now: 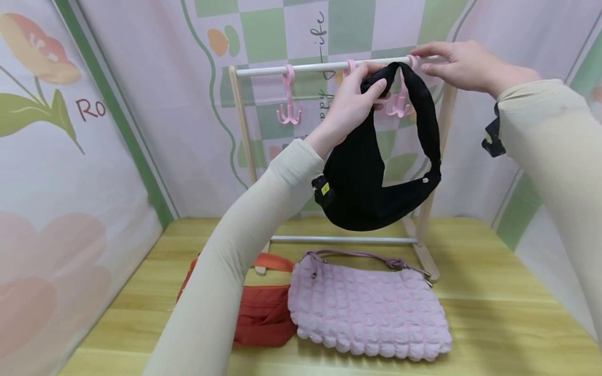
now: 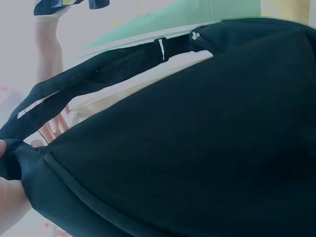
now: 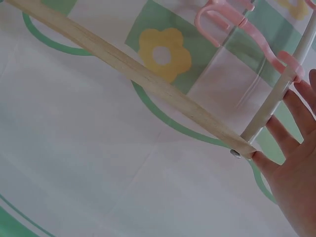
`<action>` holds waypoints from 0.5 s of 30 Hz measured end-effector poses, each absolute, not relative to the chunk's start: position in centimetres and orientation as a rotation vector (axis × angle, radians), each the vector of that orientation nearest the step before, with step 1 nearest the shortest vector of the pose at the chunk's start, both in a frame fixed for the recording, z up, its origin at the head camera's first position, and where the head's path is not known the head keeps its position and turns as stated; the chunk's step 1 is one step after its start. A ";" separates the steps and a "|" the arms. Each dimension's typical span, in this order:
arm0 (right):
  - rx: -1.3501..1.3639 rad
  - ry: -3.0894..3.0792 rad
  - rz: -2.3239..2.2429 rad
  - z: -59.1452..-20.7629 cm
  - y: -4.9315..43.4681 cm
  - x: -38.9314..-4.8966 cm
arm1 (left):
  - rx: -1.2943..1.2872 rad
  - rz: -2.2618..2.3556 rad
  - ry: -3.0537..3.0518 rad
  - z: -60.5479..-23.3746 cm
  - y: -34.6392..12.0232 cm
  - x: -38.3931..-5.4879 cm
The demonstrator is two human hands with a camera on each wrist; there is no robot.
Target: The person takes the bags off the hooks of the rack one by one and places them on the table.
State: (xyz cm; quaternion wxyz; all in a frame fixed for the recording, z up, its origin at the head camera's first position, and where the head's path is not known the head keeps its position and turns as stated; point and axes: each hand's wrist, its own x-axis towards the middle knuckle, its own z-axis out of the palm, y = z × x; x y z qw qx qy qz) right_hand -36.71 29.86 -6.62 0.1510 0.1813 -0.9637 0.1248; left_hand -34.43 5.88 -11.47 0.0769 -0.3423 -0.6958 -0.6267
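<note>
A black shoulder bag [image 1: 357, 183] hangs in the air before a rack, its strap [image 1: 425, 115] looping up to the right. My left hand [image 1: 350, 102] grips the bag's upper end, thumb in front. Several pink hooks hang on the rack's rail [image 1: 320, 67]; the right one [image 1: 401, 102] shows partly behind the strap. My right hand [image 1: 463, 65] is at the rail's right end, its fingers spread and nearly straight by that hook's top. In the left wrist view the black bag [image 2: 187, 133] fills most of the frame. The right wrist view shows the fingers beside the rail and pink hook [image 3: 261, 42].
A pink puffy bag [image 1: 369, 308] lies on the wooden table [image 1: 498, 313], with a red bag [image 1: 263, 318] to its left, partly behind my left sleeve. The rack's wooden post [image 1: 242, 125] and lower bar [image 1: 343, 239] stand behind them. Printed curtains surround the table.
</note>
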 end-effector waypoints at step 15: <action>0.511 -2.554 0.370 -7.6 30.4 -35.7 | -1.049 -1.845 -2.105 -12.2 5.2 -31.9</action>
